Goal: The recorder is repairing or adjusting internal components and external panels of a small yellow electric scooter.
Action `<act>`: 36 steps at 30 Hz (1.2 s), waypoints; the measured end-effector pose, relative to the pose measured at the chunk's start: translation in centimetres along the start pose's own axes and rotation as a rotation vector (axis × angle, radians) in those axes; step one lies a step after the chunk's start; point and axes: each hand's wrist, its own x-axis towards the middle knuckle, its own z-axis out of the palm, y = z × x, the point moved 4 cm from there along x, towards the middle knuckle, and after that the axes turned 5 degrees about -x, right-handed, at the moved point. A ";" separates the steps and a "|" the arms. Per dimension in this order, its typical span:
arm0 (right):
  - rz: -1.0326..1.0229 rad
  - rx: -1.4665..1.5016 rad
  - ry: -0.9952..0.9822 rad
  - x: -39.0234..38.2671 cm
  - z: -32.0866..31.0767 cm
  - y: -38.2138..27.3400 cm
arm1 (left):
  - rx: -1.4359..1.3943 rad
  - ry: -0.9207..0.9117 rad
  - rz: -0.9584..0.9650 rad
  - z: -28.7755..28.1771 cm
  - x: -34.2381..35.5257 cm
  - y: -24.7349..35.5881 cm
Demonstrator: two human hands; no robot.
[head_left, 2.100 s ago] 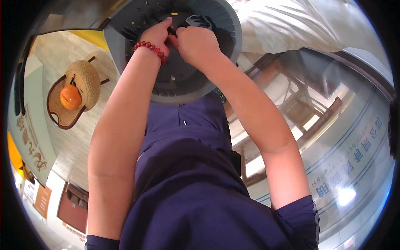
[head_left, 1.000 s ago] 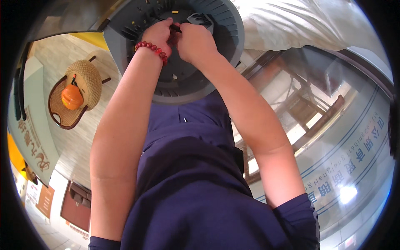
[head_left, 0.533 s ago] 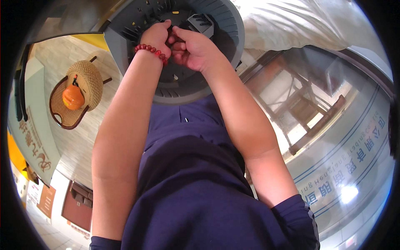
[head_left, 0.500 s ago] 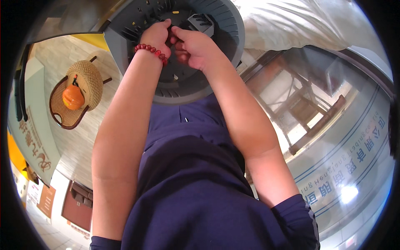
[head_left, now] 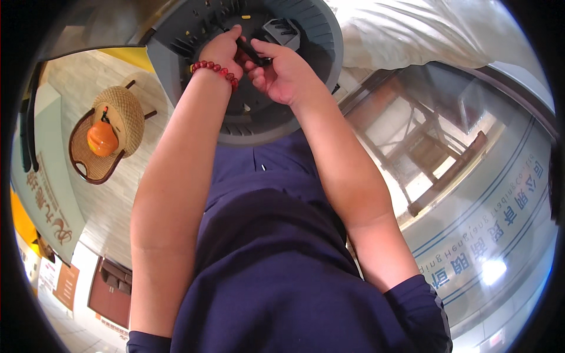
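I can see the slim black rod (head_left: 251,53) slanting between the two hands, inside the round gray tub (head_left: 253,139). The right hand (head_left: 286,73) has its end pinched, thumb above and fingers curled beneath. For the left hand (head_left: 222,53) I get mostly the back and thumb, against the rod's other stretch; its fingers are hidden, so I cannot tell whether it grips. The rod's far end is lost to me among dark shapes.

The tub's top is cut off by my view's upper edge, and the forearms cover part of its near wall. Farther in sits a gray angular block (head_left: 282,33) with black parts too small to sort out; near it lies a yellow piece (head_left: 246,17), and a small pale bit (head_left: 246,108) shows lower down.

On my left, a woven chair (head_left: 87,163) holding a glossy orange object (head_left: 102,139) stands on a pale wood-look floor (head_left: 112,67). Glare blurs the lettered glass (head_left: 471,223) on my right; above it hangs a crumpled whitish sheet (head_left: 406,35).
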 end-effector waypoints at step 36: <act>-0.479 -0.741 0.205 0.3 0.6 -0.4 | -0.008 -0.082 0.092 -0.3 1.2 0.1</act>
